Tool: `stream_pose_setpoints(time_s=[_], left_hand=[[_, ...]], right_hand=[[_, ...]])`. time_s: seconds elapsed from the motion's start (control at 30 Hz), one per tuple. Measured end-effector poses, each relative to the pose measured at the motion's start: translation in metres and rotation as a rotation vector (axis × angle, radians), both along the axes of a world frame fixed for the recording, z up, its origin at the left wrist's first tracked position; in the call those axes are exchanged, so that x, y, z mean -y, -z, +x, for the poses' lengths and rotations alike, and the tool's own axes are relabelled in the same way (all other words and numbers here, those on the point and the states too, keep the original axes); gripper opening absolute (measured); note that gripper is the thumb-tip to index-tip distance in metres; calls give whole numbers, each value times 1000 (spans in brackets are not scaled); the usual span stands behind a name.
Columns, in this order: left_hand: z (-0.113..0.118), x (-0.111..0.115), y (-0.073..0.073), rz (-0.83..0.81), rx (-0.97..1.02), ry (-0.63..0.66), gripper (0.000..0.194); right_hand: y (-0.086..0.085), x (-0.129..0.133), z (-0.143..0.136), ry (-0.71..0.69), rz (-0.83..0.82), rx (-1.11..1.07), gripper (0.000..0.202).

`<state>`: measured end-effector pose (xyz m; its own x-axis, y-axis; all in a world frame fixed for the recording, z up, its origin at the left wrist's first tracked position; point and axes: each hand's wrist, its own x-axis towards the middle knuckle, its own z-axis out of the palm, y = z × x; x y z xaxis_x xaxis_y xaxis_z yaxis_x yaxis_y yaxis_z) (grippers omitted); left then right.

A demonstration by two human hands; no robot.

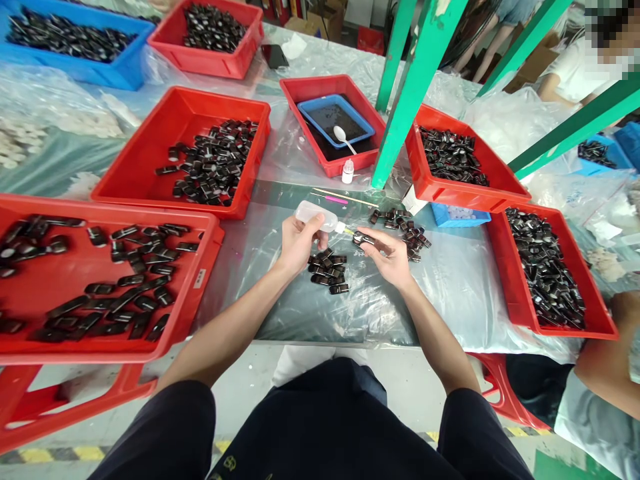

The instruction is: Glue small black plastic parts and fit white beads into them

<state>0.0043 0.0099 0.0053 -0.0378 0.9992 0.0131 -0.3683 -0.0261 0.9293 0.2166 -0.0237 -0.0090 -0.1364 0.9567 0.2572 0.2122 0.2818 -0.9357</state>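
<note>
My left hand is closed around a white translucent squeeze bottle with a thin needle tip. The bottle lies nearly level, its tip pointing right at a small glossy black part. That part is pinched between the fingers of my right hand. Tip and part meet or almost meet; I cannot tell which. Below my left hand lies a cluster of similar black parts on the plastic-covered table. Another loose group of black parts sits just beyond my right hand.
Red bins with black parts stand on both sides. A red tray ahead holds a blue tray and a white spoon. Nearby are a small white bottle and a pink stick. Green posts rise ahead. People are at right.
</note>
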Motion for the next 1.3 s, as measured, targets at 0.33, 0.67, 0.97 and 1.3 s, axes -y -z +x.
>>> stream_pose_setpoints(time_s=[0.33,0.67,0.97,1.3], left_hand=[[1,1,-4,-16,7,10,50],[-1,1,-1,-60,103,37,43],[-5,-6,-16,-275,452,35,32],[-10,-8,-28,-417,657,-3,35]], right_hand=[[2,-1,0,4,8,0,40],[4,-5,0,21,-4,-96,40],[10,-9,1,72,-45,-137,39],[10,-16,6,153,-77,-128,34]])
